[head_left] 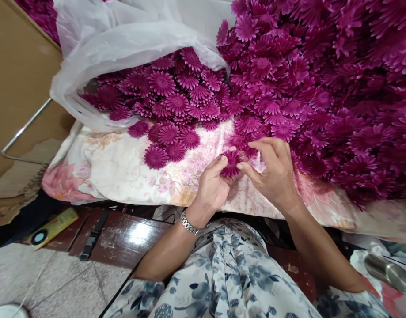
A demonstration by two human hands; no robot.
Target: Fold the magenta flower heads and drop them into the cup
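We've got one magenta flower head (231,162) pinched between left hand (212,185) & right hand (275,170), near the front edge of the floral cloth (123,172). Prob light, soft, floppy petals, so grip by the rim.

Flower heap (338,66): we see it cut off top and right.
Steel cylinder (386,271): clipped at right edge.
White object (7,310): mostly out of frame, unidentifiable.

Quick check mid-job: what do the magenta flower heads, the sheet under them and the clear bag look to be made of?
Flower held by left hand and right hand: likely fabric or thin plastic, matte, crisp cut petals. Sheet: woven cloth, floral print, soft creases. Bag: thin translucent plastic film, crinkled and glossy.
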